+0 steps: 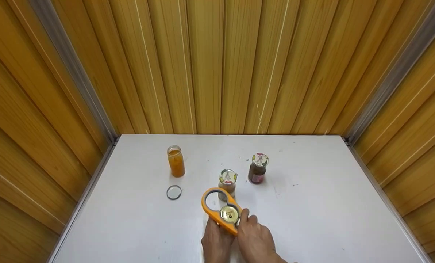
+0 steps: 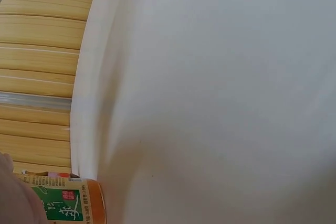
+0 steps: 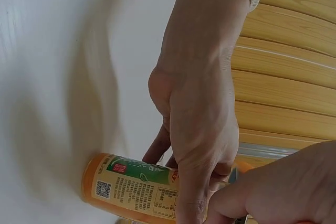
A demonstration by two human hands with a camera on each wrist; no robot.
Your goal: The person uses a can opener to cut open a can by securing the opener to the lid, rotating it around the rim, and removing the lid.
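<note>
A glass jar of orange contents, with a green and cream label, stands on the white table in the right wrist view. My left hand grips its body; in the left wrist view part of this hand covers one end of the label. On the jar's gold lid sits an orange jar opener with grey-lined rings, the smaller ring around the lid. My right hand holds the opener's near end, thumb and fingers curled at its side. The opener's larger ring points away to the left.
Just beyond the opener stands a jar with a patterned lid, partly overlapped by it. A dark jar is farther right. At left are a lidless jar of orange contents and a loose lid. Wood-patterned walls enclose the table.
</note>
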